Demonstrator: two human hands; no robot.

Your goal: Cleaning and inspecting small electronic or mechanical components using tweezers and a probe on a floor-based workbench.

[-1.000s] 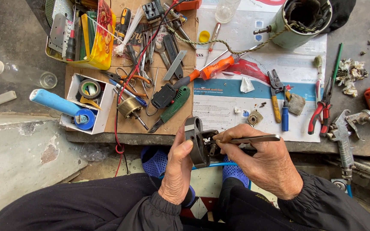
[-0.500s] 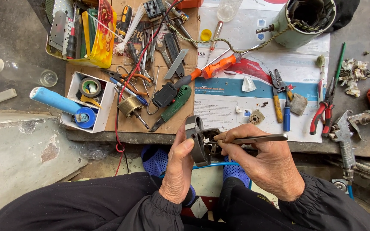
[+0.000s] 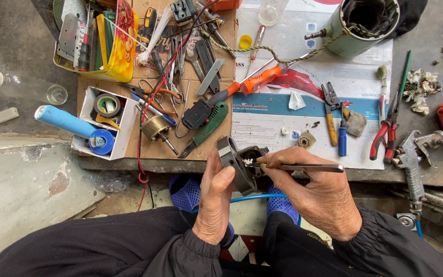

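Note:
My left hand (image 3: 215, 202) grips a small dark metal housing (image 3: 238, 165), a motor-like part with a grey flange, just in front of the work board's near edge. My right hand (image 3: 318, 194) holds thin metal tweezers (image 3: 303, 167) whose tips reach into the housing's open side, where a small white bit shows. Both hands sit above my knees in dark trousers. A blue hose (image 3: 255, 197) runs under the hands.
The board (image 3: 129, 149) carries an orange-handled screwdriver (image 3: 255, 80), green-handled tool (image 3: 207, 129), yellow pliers (image 3: 330, 119), red pliers (image 3: 385, 131), a yellow tool tray (image 3: 121, 54), a white box of tape rolls (image 3: 103, 123), a blue tube (image 3: 62, 120), a green cylinder (image 3: 360, 25) and a spray gun (image 3: 411, 164).
The housing has turned slightly in my left hand, and the tweezers' tips have moved further into its opening. The view has shifted a little.

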